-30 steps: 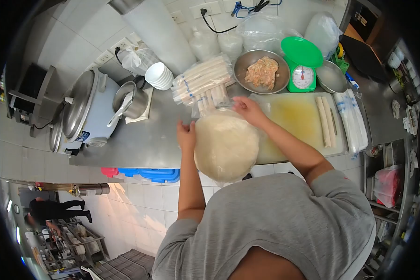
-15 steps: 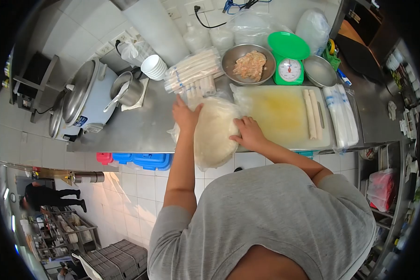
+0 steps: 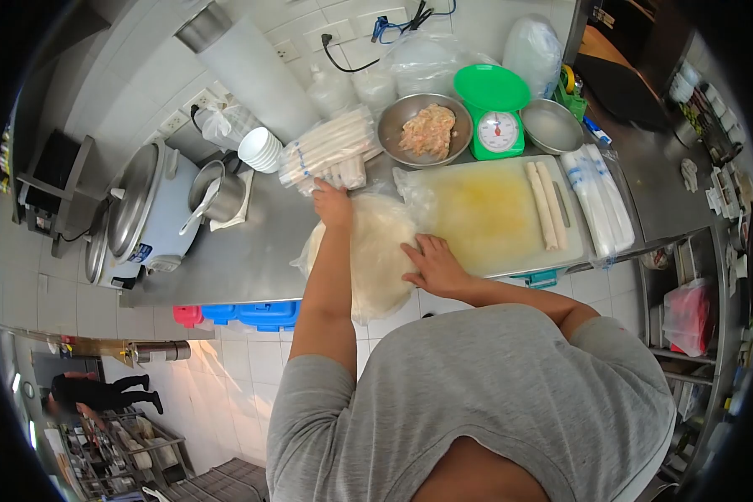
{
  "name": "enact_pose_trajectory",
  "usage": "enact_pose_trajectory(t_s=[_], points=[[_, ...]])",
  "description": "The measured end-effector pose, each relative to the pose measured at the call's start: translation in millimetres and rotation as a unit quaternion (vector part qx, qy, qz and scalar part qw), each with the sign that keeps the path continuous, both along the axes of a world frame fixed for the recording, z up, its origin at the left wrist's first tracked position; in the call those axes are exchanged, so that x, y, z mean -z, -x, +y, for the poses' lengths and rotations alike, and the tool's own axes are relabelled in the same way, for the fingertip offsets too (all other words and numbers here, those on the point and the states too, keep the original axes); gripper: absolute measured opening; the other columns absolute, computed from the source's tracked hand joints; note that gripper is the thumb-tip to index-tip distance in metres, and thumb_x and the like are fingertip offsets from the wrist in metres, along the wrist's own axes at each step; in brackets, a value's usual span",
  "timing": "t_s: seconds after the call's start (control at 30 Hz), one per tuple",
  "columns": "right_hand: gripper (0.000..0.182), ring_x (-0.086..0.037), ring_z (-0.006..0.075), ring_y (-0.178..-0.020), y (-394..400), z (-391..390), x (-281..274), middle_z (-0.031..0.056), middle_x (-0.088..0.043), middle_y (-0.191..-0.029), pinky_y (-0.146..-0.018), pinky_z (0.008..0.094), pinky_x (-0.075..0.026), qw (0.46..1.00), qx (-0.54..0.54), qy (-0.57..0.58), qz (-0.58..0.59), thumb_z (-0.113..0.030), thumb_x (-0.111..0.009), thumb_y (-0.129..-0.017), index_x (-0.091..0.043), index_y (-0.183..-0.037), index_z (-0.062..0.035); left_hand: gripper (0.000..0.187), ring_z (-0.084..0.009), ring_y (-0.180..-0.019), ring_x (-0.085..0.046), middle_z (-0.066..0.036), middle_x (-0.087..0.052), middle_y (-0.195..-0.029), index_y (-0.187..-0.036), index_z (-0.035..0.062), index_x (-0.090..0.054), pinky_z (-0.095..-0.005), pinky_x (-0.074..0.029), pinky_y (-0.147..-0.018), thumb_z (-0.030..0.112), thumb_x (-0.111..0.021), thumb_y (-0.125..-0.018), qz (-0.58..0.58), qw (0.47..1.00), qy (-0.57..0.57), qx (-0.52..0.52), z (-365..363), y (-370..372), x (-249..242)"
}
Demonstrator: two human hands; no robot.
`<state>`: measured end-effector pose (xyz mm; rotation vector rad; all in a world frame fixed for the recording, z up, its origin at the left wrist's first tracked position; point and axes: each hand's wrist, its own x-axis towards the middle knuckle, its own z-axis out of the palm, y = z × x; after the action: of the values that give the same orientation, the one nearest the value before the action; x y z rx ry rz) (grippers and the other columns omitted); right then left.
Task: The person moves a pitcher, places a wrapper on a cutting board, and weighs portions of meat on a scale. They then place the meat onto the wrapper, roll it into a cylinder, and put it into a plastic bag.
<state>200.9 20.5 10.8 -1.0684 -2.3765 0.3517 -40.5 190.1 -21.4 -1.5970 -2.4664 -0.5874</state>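
Observation:
A stack of thin, round, pale wrappers [image 3: 375,251] lies in a clear plastic bag and hangs over the counter's front edge. At its far left edge is my left hand [image 3: 333,206], fingers pointing away from me and partly apart, close to the bagged white rolls [image 3: 330,151]. My right hand [image 3: 437,266] rests on the right edge of the wrappers with fingers and thumb spread. To the right, a white cutting board [image 3: 477,209] with a yellow stain carries two long, pale rolls [image 3: 546,205].
Behind the board stand a metal bowl of minced filling [image 3: 427,131], a green scale [image 3: 497,125] and another metal bowl [image 3: 552,127]. Long plastic bags [image 3: 598,201] lie at right. Left are white cups [image 3: 260,150], a metal pot [image 3: 217,191] and a large cooker [image 3: 151,205]. A person [image 3: 100,391] stands far left.
The wrappers lie flatter and farther back on the counter. My left hand has shifted toward their far edge, while my right hand stays at the right edge. The camera view has turned slightly.

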Motion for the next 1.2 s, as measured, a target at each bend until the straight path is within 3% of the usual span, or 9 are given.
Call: enact_pose_trajectory(t_s=[0.2, 0.3, 0.4, 0.57, 0.6, 0.77, 1.0, 1.1, 1.2], points=[[0.051, -0.045, 0.0358, -0.103, 10.4, 2.1, -29.1, 0.0222, -0.046, -0.113, -0.089, 0.0419, -0.035, 0.995, 0.026, -0.075, -0.067, -0.027, -0.067, -0.075, -0.054, -0.116, 0.0005, 0.089, -0.0409, -0.107, -0.051, -0.026, -0.048, -0.117, -0.14, -0.0032, -0.022, -0.0457, -0.043, -0.09, 0.039, -0.07, -0.078, -0.112, 0.99, 0.03, 0.084, -7.1, 18.1, -16.3], [0.043, -0.047, 0.0345, -0.103, 19.4, 7.4, -35.0, 0.0213, -0.049, -0.111, -0.09, 0.0405, -0.035, 0.987, -0.058, 0.069, -0.134, -0.025, -0.067, -0.074, -0.058, -0.108, 0.0006, 0.095, -0.0434, -0.116, -0.044, -0.029, -0.042, -0.126, -0.142, -0.0008, -0.02, -0.0507, -0.037, -0.096, 0.042, -0.073, -0.075, -0.094, 0.992, 0.016, 0.078, -46.2, 11.1, -31.6], [0.033, -0.049, 0.0321, -0.101, 36.2, 16.5, -12.0, 0.0197, -0.053, -0.107, -0.089, 0.0394, -0.036, 0.989, 0.007, -0.145, -0.029, -0.024, -0.065, -0.075, -0.06, -0.098, -0.0007, 0.093, -0.0444, -0.124, -0.037, -0.029, -0.035, -0.136, -0.142, 0.0027, -0.023, -0.0547, -0.03, -0.101, 0.047, -0.071, -0.075, -0.116, 0.991, -0.009, 0.064, -101.9, 12.7, -31.4], [0.023, -0.05, 0.0276, -0.099, 48.9, 37.2, 4.3, 0.0141, -0.057, -0.102, -0.089, 0.0398, -0.035, 0.995, 0.013, -0.093, -0.039, -0.02, -0.063, -0.076, -0.061, -0.091, -0.0029, 0.079, -0.0419, -0.117, -0.043, -0.024, -0.045, -0.129, -0.132, 0.0003, -0.042, -0.0535, -0.033, -0.097, 0.054, -0.063, -0.079, -0.113, 0.99, 0.0, -0.083, -165.2, 39.3, -12.2], [0.021, -0.05, 0.027, -0.099, 51.1, 38.3, 4.7, 0.013, -0.057, -0.101, -0.088, 0.0398, -0.035, 0.997, 0.005, -0.059, -0.054, -0.018, -0.062, -0.076, -0.061, -0.091, -0.0031, 0.063, -0.0409, -0.109, -0.05, -0.024, -0.052, -0.118, -0.122, -0.0019, -0.051, -0.0494, -0.038, -0.093, 0.046, -0.062, -0.083, -0.098, 0.991, -0.033, -0.079, -170.6, 43.8, -12.0], [0.016, -0.051, 0.0265, -0.098, 62.9, 45.5, 6.0, 0.0119, -0.059, -0.096, -0.087, 0.0396, -0.035, 0.995, 0.018, -0.043, -0.087, -0.01, -0.057, -0.075, -0.062, -0.089, -0.0033, 0.032, -0.0379, -0.089, -0.057, -0.022, -0.06, -0.096, -0.097, -0.0032, -0.061, -0.0416, -0.045, -0.078, 0.028, -0.058, -0.089, -0.199, 0.976, -0.084, 0.009, -161.5, 64.0, -4.7], [0.014, -0.052, 0.0276, -0.098, 59.5, 47.5, -1.6, 0.0122, -0.059, -0.094, -0.085, 0.0405, -0.035, 1.0, 0.014, 0.022, -0.01, -0.009, -0.057, -0.075, -0.063, -0.086, -0.004, 0.021, -0.0349, -0.079, -0.057, -0.018, -0.061, -0.08, -0.082, -0.0028, -0.06, -0.0424, -0.045, -0.07, 0.017, -0.058, -0.088, -0.238, 0.956, -0.159, 0.064, -132.0, 78.5, -4.8], [0.014, -0.052, 0.0289, -0.097, 59.9, 51.8, -8.0, 0.0136, -0.06, -0.093, -0.084, 0.0413, -0.038, 0.999, 0.032, -0.002, -0.013, -0.01, -0.056, -0.076, -0.064, -0.085, -0.0036, 0.017, -0.0323, -0.079, -0.056, -0.017, -0.061, -0.082, -0.083, -0.0001, -0.061, -0.0411, -0.045, -0.07, 0.016, -0.06, -0.086, -0.148, 0.983, -0.071, 0.084, -118.6, 98.3, -19.1], [0.016, -0.054, 0.0295, -0.095, 59.4, 63.2, -1.3, 0.0142, -0.062, -0.09, -0.079, 0.0419, -0.042, 0.992, 0.098, -0.006, -0.08, -0.013, -0.055, -0.077, -0.064, -0.086, -0.0027, 0.017, -0.0335, -0.082, -0.056, -0.015, -0.059, -0.09, -0.084, 0.0031, -0.062, -0.0414, -0.044, -0.071, 0.019, -0.067, -0.082, 0.004, 0.989, -0.092, 0.118, -118.8, 94.3, -42.5]])
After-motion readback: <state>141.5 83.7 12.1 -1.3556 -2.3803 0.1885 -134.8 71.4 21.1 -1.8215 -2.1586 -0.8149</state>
